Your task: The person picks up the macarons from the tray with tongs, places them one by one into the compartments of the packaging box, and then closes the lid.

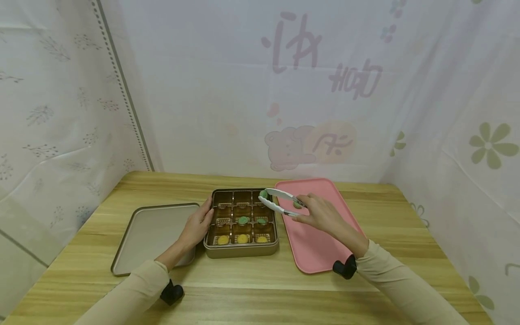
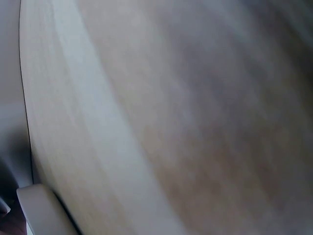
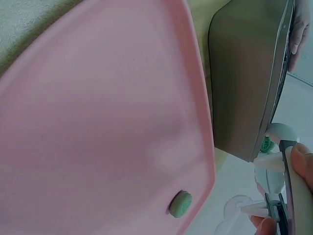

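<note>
While the right hand (image 1: 322,214) pinches white-tipped tongs (image 1: 281,194), these hold a round green piece (image 1: 263,194) — at the far right corner of the metal box (image 1: 241,251), near the wood-grained tabletop's (image 1: 260,293) far edge. The left hand (image 1: 197,224) rests, fingers extended, on the box's left side.

Left arm (image 1: 122,291) and right arm (image 1: 406,282) both angle inward, left hand (image 1: 197,227) kinda straight-fingered, right hand (image 1: 322,214) pinching, thumb and fingers apart.

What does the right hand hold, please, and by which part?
The right hand grips the tongs by their handles, behind the white tips. A round green piece sits between those tips.
</note>
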`<state>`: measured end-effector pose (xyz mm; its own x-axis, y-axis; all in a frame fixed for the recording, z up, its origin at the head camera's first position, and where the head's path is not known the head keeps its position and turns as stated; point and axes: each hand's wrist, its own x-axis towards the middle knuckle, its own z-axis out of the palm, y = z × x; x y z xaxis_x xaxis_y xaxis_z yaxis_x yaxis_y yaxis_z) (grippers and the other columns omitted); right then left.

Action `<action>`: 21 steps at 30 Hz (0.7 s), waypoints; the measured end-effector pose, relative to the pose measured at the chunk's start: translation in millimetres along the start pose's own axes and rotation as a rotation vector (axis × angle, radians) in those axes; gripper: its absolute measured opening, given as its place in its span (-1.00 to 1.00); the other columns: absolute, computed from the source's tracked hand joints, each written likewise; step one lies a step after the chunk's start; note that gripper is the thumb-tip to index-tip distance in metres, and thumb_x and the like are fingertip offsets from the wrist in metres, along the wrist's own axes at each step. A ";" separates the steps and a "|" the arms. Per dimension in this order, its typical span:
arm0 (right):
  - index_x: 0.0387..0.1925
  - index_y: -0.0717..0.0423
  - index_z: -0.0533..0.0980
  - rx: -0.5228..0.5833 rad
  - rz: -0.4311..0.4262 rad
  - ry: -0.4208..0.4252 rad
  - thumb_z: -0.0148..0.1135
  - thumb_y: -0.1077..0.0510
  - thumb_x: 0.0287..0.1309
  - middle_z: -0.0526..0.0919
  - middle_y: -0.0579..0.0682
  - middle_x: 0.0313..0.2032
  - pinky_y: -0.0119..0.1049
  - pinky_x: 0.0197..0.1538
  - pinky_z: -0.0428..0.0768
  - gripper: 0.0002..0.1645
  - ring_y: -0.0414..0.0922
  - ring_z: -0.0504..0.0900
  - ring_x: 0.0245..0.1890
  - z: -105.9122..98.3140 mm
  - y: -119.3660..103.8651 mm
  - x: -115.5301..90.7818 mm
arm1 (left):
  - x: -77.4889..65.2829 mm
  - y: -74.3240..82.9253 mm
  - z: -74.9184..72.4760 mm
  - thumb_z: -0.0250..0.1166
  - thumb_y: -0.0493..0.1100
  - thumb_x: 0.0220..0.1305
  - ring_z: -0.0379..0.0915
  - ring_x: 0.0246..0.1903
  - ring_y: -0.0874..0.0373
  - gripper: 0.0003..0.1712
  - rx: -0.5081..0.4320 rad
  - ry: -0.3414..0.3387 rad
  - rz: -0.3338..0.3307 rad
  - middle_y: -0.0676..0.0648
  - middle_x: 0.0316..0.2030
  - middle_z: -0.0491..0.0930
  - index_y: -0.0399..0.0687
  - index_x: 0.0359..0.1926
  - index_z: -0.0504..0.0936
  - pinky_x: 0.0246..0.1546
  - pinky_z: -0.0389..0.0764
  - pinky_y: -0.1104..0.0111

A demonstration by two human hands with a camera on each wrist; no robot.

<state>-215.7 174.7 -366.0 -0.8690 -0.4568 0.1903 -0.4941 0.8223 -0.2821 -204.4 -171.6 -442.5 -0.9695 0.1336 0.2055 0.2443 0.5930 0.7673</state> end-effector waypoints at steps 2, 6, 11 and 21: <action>-0.29 -0.01 0.51 -0.004 -0.002 0.000 0.45 -0.04 -0.06 0.59 -0.09 -0.32 -0.36 -0.46 0.39 -0.65 -0.19 0.42 -0.44 0.1 0.0 0.0 | 0.0 0.0 0.1 -0.16 -0.19 0.50 -0.07 0.39 -0.20 -0.42 -0.006 -0.001 -0.002 -0.34 0.40 0.02 -0.35 0.42 -0.02 0.36 0.07 -0.04; -0.28 -0.01 0.51 -0.012 -0.011 0.004 0.45 -0.05 -0.06 0.58 -0.09 -0.34 -0.37 -0.47 0.39 -0.65 -0.20 0.41 -0.45 0.4 0.1 -0.1 | -0.1 -0.4 0.4 -0.16 -0.20 0.50 -0.07 0.39 -0.20 -0.42 -0.007 -0.002 -0.005 -0.34 0.40 0.02 -0.36 0.42 -0.02 0.36 0.08 -0.03; -0.27 0.00 0.52 -0.015 -0.008 0.006 0.45 -0.05 -0.07 0.57 -0.09 -0.35 -0.38 -0.48 0.37 -0.63 -0.20 0.40 -0.47 1.2 0.1 -0.3 | -0.6 0.3 0.3 -0.17 -0.18 0.51 -0.06 0.39 -0.20 -0.42 -0.008 0.007 -0.006 -0.34 0.39 0.03 -0.36 0.42 -0.01 0.36 0.07 -0.03; -0.17 0.01 0.56 0.026 -0.008 0.036 0.44 -0.07 -0.06 0.64 -0.04 -0.23 -0.33 -0.41 0.42 -0.58 -0.11 0.52 -0.33 7.8 6.6 -6.5 | -0.8 2.5 -0.5 -0.16 -0.21 0.50 -0.07 0.39 -0.20 -0.43 -0.019 0.008 0.006 -0.32 0.40 0.01 -0.38 0.42 -0.01 0.36 0.06 -0.04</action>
<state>-213.5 180.4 -376.4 -0.8636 -0.4504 0.2266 -0.5021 0.8096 -0.3042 -203.1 -170.6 -440.4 -0.9679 0.1310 0.2146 0.2505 0.5770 0.7774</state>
